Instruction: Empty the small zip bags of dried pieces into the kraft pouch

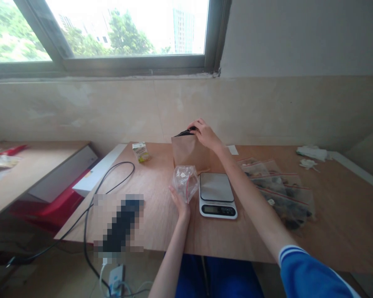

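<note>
A clear plastic zip bag (184, 179) with a red seal line stands propped open in my left hand (180, 203), whose fingers are wrapped around its lower side. Behind it is a brown paper bag (188, 151) with black contents (186, 132) showing at its mouth. My right hand (204, 133) reaches over that mouth, fingers bent and closed by the black contents; what they pinch is too small to make out. Between my arms lies a white kitchen scale (217, 192) with a bare metal plate. Its display reading is not legible.
Several filled zip bags (279, 190) lie right of my right forearm. A small carton (141, 152) stands at the back left, near a black cable (112, 165). A blurred-out dark object (122, 225) lies at the left front. Crumpled white items (312, 154) rest at the far right.
</note>
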`<act>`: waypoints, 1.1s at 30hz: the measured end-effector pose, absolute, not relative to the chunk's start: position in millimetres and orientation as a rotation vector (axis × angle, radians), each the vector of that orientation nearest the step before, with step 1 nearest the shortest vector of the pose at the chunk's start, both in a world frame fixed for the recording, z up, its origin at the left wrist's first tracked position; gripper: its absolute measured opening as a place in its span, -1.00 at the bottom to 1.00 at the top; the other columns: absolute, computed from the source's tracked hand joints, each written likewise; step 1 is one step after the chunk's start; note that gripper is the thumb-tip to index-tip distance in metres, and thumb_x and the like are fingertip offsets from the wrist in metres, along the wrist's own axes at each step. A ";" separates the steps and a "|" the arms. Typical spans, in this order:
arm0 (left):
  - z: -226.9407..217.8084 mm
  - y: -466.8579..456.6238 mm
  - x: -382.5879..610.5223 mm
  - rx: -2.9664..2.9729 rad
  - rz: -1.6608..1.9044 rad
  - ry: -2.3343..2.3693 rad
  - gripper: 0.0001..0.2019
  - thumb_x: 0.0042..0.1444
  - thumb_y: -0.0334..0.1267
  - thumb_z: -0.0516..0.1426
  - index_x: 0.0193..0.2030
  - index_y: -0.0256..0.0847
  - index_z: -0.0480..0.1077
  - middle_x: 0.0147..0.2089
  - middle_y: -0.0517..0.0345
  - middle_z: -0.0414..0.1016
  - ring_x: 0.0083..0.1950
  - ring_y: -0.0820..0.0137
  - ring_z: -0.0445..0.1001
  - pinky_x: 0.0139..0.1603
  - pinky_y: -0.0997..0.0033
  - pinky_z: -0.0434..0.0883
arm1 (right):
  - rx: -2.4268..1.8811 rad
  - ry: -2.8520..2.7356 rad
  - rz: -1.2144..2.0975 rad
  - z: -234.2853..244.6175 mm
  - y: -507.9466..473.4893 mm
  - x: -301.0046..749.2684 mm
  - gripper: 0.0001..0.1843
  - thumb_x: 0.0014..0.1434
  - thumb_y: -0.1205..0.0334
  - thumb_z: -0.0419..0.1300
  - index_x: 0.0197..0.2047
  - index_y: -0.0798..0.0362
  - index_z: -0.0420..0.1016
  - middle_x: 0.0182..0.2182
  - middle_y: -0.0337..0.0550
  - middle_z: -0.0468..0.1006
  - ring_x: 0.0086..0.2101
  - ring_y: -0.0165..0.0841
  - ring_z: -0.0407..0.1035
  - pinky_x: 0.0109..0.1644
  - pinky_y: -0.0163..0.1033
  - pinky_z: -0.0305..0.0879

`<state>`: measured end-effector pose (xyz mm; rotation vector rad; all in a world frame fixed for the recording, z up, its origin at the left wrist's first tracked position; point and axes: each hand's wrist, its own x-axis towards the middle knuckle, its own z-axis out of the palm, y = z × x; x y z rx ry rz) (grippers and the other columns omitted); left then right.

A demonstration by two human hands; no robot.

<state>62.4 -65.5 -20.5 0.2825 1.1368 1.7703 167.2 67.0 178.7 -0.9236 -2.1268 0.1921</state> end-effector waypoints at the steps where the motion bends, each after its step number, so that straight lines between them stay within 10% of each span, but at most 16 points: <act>1: -19.5 -65.1 62.8 0.249 1.778 1.180 -0.52 0.15 0.13 -0.13 -0.16 -0.22 0.35 -0.07 -0.08 0.43 0.05 0.17 0.39 0.01 0.13 0.31 | -0.938 -2.187 0.214 182.6 68.6 168.2 -0.78 0.15 0.47 0.03 -0.19 0.15 0.45 -0.22 -0.09 0.38 -0.18 -0.36 0.33 -0.02 -0.27 0.22; 9: -12.4 -62.5 61.9 0.254 1.781 1.261 -0.55 0.18 0.08 -0.15 -0.37 -0.20 0.37 -0.38 0.02 0.45 -0.26 0.24 0.48 -0.24 0.23 0.39 | -0.977 -2.635 0.311 209.5 84.0 170.0 -0.79 0.19 0.37 0.08 -0.17 0.12 0.52 -0.20 -0.13 0.55 -0.20 -0.39 0.38 -0.13 -0.34 0.21; 24: -11.7 -62.3 61.3 0.256 1.817 1.221 -0.59 0.19 0.05 -0.14 -0.32 -0.19 0.37 -0.31 0.02 0.46 -0.21 0.27 0.47 -0.22 0.27 0.39 | -1.243 -2.440 0.095 206.0 63.2 155.6 -0.69 0.26 0.19 0.02 -0.24 0.22 0.52 -0.31 -0.01 0.58 -0.35 -0.37 0.41 -0.32 -0.36 0.15; 33: -5.2 -63.3 62.5 0.252 1.839 1.181 -0.59 0.21 0.00 -0.14 -0.30 -0.24 0.39 -0.33 0.06 0.49 -0.22 0.30 0.49 -0.10 0.27 0.38 | -1.199 -2.496 -0.259 184.5 49.1 154.5 -0.67 0.25 0.09 0.05 -0.15 0.19 0.45 -0.19 0.09 0.52 -0.15 -0.19 0.37 -0.12 -0.21 0.19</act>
